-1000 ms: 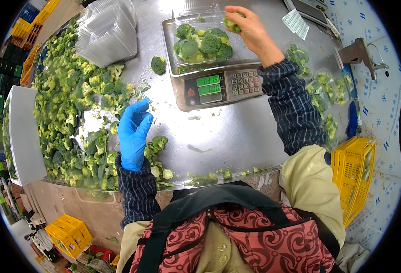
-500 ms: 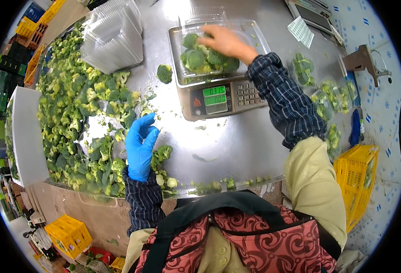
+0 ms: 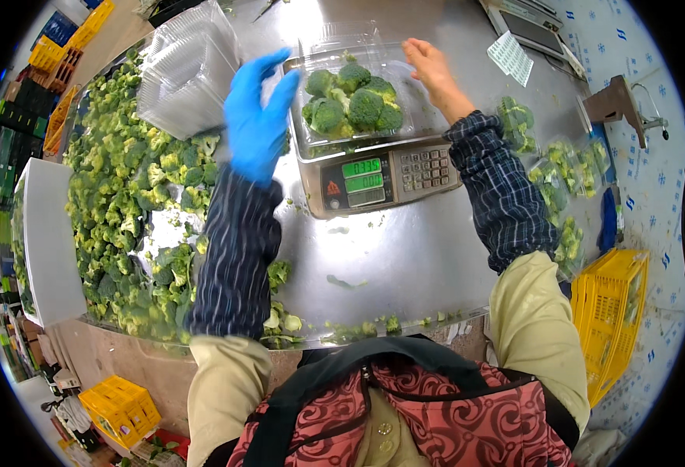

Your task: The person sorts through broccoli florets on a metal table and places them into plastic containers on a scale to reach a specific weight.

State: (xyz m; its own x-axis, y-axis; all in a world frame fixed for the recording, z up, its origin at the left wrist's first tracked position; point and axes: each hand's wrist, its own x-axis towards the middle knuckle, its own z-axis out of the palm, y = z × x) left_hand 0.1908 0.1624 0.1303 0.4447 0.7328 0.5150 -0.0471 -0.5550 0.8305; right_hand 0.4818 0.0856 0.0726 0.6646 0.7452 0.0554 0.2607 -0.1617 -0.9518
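Observation:
On the steel tray of a digital scale (image 3: pixel 373 189), a clear plastic clamshell box (image 3: pixel 342 39) stands with its lid raised at the far side. Green broccoli florets (image 3: pixel 366 107) fill the box. Just left of it is my left hand (image 3: pixel 257 117), in a blue glove, fingers apart and nothing held. My bare right hand (image 3: pixel 437 75) hovers at the tray's right side, apart from the box, its fingers stretched out and without anything in them. Behind the left hand rises a stack of empty clear boxes (image 3: pixel 183 78).
A large heap of loose broccoli (image 3: pixel 117 210) covers the table's left side. Filled clear boxes (image 3: pixel 564 167) line the right. A sheet of labels (image 3: pixel 510 57) lies near a second device (image 3: pixel 529 33). Yellow crates (image 3: pixel 611 311) stand below the table edges.
My left hand has moved up and away from the heap's edge to the box's left side. My right hand has withdrawn from the florets toward the right. The scale's upper reading has changed.

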